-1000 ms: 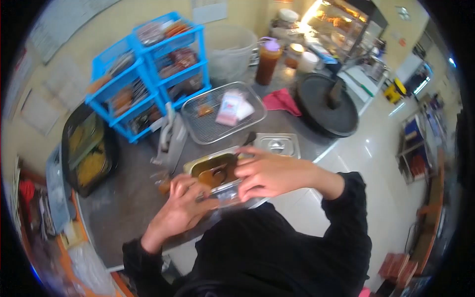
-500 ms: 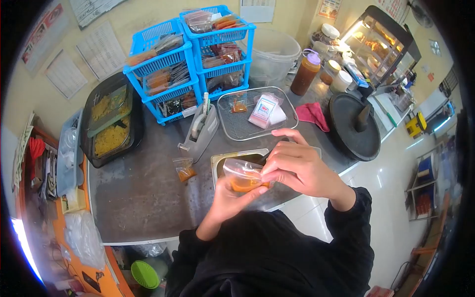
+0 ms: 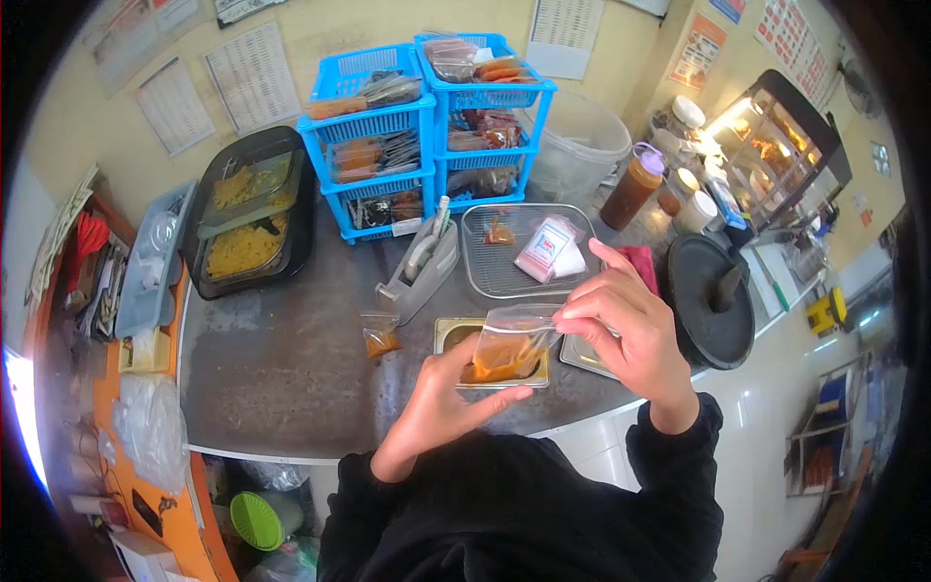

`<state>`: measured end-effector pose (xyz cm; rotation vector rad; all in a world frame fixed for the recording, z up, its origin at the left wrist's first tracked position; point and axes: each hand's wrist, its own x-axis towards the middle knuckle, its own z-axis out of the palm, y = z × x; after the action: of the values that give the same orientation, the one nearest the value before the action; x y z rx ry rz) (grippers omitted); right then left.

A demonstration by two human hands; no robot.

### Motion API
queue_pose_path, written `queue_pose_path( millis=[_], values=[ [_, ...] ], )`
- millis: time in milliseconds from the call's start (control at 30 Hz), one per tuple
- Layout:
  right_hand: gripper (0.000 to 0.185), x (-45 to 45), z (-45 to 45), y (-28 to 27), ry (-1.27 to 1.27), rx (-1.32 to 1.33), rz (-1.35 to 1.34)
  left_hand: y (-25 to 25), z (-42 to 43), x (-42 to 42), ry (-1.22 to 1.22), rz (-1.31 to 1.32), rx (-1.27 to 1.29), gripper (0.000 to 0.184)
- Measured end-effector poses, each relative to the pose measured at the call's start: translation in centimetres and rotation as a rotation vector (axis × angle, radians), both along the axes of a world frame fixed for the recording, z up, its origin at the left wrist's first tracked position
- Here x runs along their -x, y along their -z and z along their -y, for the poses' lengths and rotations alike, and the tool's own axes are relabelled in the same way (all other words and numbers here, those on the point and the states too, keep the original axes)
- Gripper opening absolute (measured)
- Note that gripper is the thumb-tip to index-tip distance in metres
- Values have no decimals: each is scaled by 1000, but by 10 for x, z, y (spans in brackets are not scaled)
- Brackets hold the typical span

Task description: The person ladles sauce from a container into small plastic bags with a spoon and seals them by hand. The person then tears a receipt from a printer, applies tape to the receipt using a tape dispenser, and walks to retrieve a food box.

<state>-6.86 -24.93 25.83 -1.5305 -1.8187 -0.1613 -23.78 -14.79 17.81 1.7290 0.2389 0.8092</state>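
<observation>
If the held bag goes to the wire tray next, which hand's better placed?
Right hand, likely: its grip pinches the held bag near its top corner, closer to the wire tray. The left hand sits lower, its thumb off the bag.

Left hand (image 3: 438, 400) spread, right hand (image 3: 632, 335) pinching (bare)

Bag (image 3: 514, 354): btwn L hand (image 3: 436, 400) & R hand (image 3: 628, 335), over pan (image 3: 451, 330), nr front edge of surface (image 3: 281, 388).
Lid (image 3: 585, 360): R of pan, partly under R hand in view.
Sachet (image 3: 381, 337): on surface, L of pan.
Wire tray (image 3: 488, 274): bhd pan, w/ packet (image 3: 545, 250) in; dispenser (image 3: 422, 272) just L.
Racks (image 3: 373, 112): side by side, back; bucket (image 3: 572, 155) R, then bottle (image 3: 632, 189).
Tub (image 3: 303, 194): L of racks.
Mortar (image 3: 700, 325): far R, pestle (image 3: 724, 287) in.
</observation>
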Motion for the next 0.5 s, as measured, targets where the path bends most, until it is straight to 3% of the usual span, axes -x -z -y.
queue_pose_path(
  millis=[333, 500],
  values=[
    [11, 3, -7, 9, -69, -29, -139, 3, 12, -2, -241, 132, 42, 9],
    [17, 5, -9, 18, -154, 71, -256, 3, 16, 0, -309, 144, -114, 7]
  ],
)
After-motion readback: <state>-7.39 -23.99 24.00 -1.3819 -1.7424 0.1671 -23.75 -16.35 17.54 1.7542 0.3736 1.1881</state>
